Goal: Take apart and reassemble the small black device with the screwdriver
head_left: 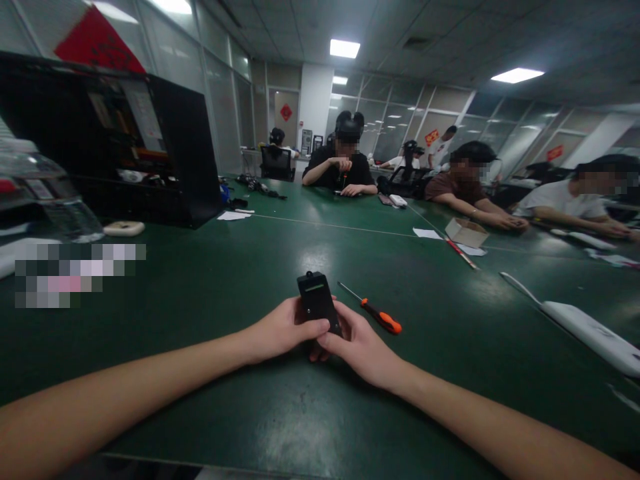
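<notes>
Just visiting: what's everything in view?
Handheld device: one, black, centre
Screwdriver: one, orange and black, right of device
Tabletop: one, green, underneath
Computer case: one, black, left
Bottle: one, clear, far left
Oval object: one, beige, near bottle
Corded bar: one, white, right
Box: one, tan, right rear
Stick: one, red, beside box
Papers: several, white, on tabletop
Chairs: at least two, black, background
Other people: several, varied clothing, background
Wall signs: several, red, background
Ceiling lights: several, white, overhead
Left hand, right hand: one each, bare, grip on device
</notes>
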A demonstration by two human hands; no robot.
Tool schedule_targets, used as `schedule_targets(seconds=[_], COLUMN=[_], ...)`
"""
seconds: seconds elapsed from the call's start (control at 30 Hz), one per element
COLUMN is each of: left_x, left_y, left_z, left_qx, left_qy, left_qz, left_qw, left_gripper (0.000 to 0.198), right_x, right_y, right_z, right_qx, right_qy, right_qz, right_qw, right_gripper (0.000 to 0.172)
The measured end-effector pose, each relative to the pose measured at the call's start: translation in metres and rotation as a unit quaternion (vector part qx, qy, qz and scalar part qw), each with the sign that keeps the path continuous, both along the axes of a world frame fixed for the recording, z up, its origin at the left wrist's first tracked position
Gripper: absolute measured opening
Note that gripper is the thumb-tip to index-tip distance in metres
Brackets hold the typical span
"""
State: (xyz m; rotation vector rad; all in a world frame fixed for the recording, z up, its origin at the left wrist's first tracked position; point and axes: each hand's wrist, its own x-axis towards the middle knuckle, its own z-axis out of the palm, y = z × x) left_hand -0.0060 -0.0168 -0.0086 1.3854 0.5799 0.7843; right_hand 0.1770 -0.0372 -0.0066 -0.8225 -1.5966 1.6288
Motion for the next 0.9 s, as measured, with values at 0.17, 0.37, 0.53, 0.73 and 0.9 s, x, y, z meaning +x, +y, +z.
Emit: schedule_targets(seconds=[0.17, 0.37, 0.53, 0.73, 0.9], left_x=[-0.004, -0.002, 0.002, 0.0, 0.001], left_y=[0.0, -0.002, -0.006, 0.0, 0.003], left_z=[-0.001, -0.003, -0.002, -0.007, -0.006], left_qx=[0.028, -0.06, -0.04, -0.006, -0.073], left_qy=[-0.001, -0.064, -0.038, -0.021, -0.085], left_qz=[0.032, 0.009, -0.044, 0.01, -0.004], left_qw=[0.999, 0.996, 0.998, 1.0, 0.994], left_gripper=[0.052, 0.064, 0.077, 0.052, 0.041], right_x=[0.003, 0.001, -0.003, -0.002, 0.012], right_y=[-0.001, -0.004, -0.006, 0.0, 0.005], right_z=[0.0, -0.002, -0.006, -0.006, 0.023], right_qx=[0.04, 0.052, 0.056, 0.036, 0.13], right_qy=[-0.044, -0.048, -0.041, -0.057, -0.239], right_qz=[0.038, 0.029, 0.003, 0.011, 0.024], right_qw=[0.997, 0.997, 0.998, 0.998, 0.962], right_gripper=[0.053, 0.045, 0.046, 0.049, 0.047])
